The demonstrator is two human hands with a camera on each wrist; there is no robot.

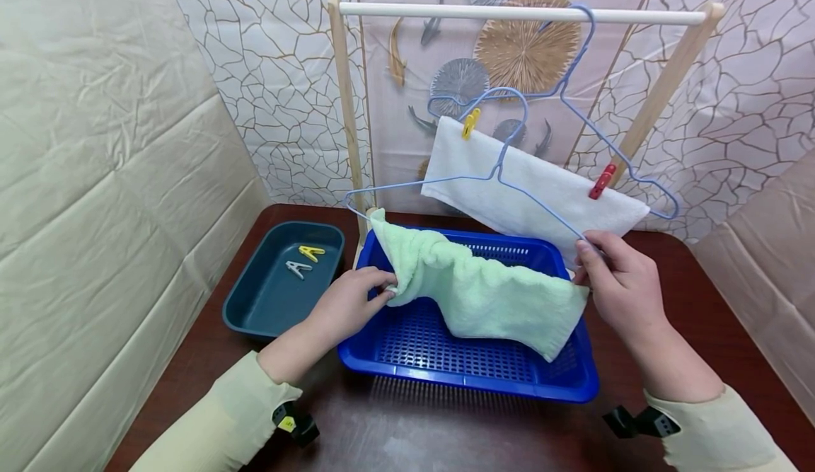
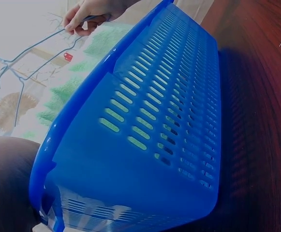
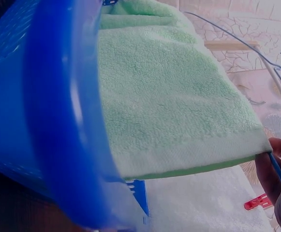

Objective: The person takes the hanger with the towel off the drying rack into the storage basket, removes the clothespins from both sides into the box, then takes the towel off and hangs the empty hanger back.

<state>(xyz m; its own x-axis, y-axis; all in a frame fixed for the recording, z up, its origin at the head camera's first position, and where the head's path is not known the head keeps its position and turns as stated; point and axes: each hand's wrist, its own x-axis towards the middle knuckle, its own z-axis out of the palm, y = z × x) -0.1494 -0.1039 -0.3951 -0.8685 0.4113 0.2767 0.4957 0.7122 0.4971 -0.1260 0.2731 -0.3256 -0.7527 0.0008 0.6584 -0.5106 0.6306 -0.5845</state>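
Fingers [image 1: 385, 279] pinch a pale green terry towel [image 1: 503, 298] on one side and grip a blue wire hanger [image 1: 499, 172] on the other.
The left hand [image 1: 353, 298] has the towel's bunched side, perhaps to spread it; the cloth seems folded over the hanger's bottom bar, above the blue perforated basket [image 1: 467, 388]. The right hand [image 1: 625, 286] holds the hanger's right end, probably steadying it, since its hook is off the white rail [image 1: 433, 10].

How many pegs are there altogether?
4: a yellow peg and a grey peg in the tray, another yellow peg near the left end of the white towel, a red peg near its right end. More may be hidden behind the green towel.
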